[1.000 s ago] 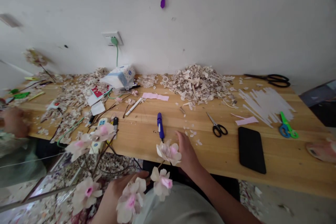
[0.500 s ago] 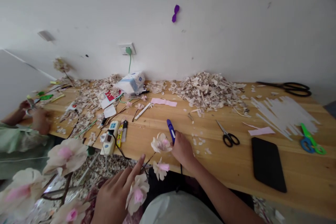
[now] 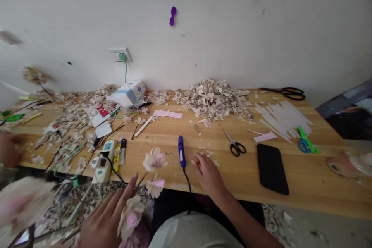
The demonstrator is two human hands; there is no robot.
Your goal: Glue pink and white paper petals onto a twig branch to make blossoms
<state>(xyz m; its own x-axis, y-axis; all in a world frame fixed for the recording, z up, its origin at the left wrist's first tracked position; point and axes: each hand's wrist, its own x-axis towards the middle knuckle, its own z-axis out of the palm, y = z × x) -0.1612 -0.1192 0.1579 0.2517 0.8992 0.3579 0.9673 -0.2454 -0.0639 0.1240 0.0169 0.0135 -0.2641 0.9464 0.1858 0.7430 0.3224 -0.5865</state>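
My left hand (image 3: 106, 213), low in the view, grips a branch of artificial flowers, its index finger stretched along the stem. White-petalled blossoms with pink centres, such as the front flower (image 3: 130, 217) and the upper flower (image 3: 155, 159), stand out to the right of it. A large blossom (image 3: 20, 205) at the lower left is blurred. My right hand (image 3: 207, 174) rests at the table's near edge, empty, its fingers slightly bent and apart. Just left of it lies a blue glue gun (image 3: 181, 153) with a black cord running toward my lap.
Petals are heaped (image 3: 213, 99) by the wall. Black-handled scissors (image 3: 235, 143), a black tablet-like slab (image 3: 271, 168), translucent sticks (image 3: 286, 118) and green-blue scissors (image 3: 306, 143) lie to the right. Leftward are a power strip (image 3: 104, 162), a yellow cutter (image 3: 116, 157), and another person's hand (image 3: 8, 149).
My right hand has let go of the glue gun, which now lies on the table. The view has swung right, bringing in a pale pink object at the table's right end.
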